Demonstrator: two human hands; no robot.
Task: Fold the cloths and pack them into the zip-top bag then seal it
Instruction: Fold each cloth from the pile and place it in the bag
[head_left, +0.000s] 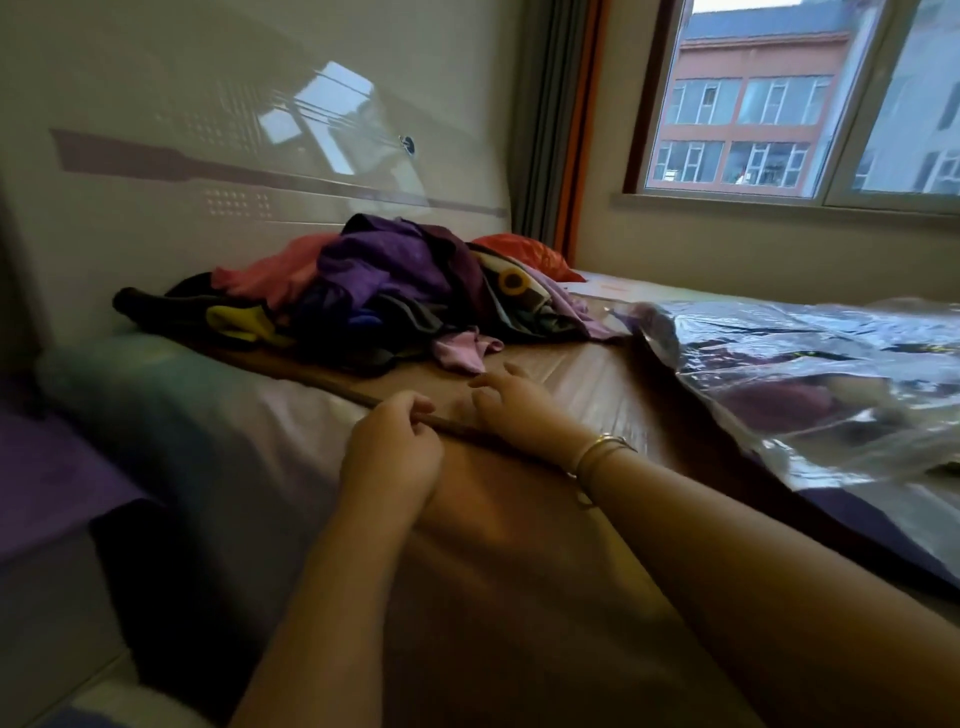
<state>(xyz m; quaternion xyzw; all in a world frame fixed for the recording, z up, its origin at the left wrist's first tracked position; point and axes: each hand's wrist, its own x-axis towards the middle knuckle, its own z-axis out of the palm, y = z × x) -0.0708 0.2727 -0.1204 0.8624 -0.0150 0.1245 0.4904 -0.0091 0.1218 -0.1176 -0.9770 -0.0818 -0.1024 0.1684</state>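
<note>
Our left hand (389, 441) pinches the brown cloth (519, 545) at its edge; our right hand (511, 408) rests just beside, fingers loosely curled. That edge runs toward the clothes pile (363, 291), left hand nearer.

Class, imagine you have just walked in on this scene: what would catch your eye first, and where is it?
A heap of unfolded clothes, purple, pink and yellow, lies against the headboard. In front, the left hand pinches the edge of a brown cloth beside the right hand. A shiny zip-top bag lies right.
</note>
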